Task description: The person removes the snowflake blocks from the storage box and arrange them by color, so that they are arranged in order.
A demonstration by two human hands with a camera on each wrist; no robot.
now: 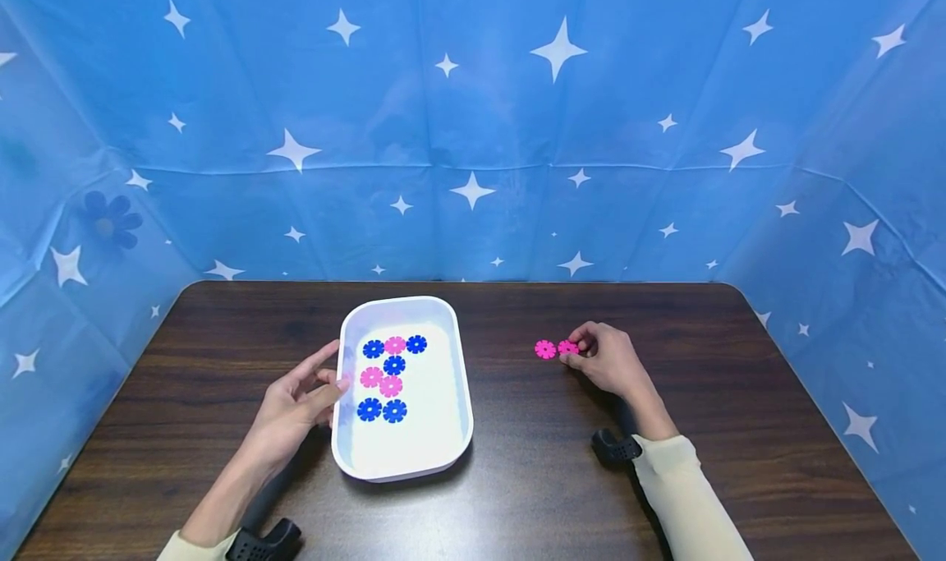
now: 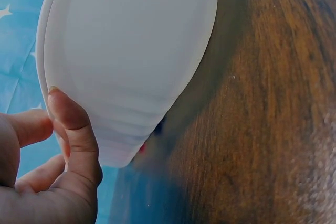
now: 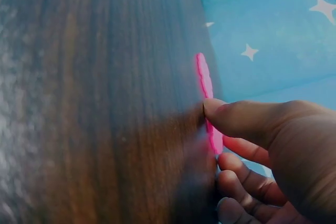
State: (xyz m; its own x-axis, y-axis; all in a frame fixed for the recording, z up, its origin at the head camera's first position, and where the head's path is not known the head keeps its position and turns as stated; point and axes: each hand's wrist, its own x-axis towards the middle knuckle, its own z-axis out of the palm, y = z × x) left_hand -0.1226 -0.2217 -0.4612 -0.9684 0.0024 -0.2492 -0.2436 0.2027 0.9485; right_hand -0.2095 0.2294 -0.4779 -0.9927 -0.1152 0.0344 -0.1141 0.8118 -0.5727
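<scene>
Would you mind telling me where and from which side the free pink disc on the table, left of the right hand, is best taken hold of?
Pinch the free pink disc by its notched rim, from above. It lies flat on the table, so there is no side face to grasp. Its left edge is open; the right one adjoins the second pink disc that the right hand pinches.
</scene>
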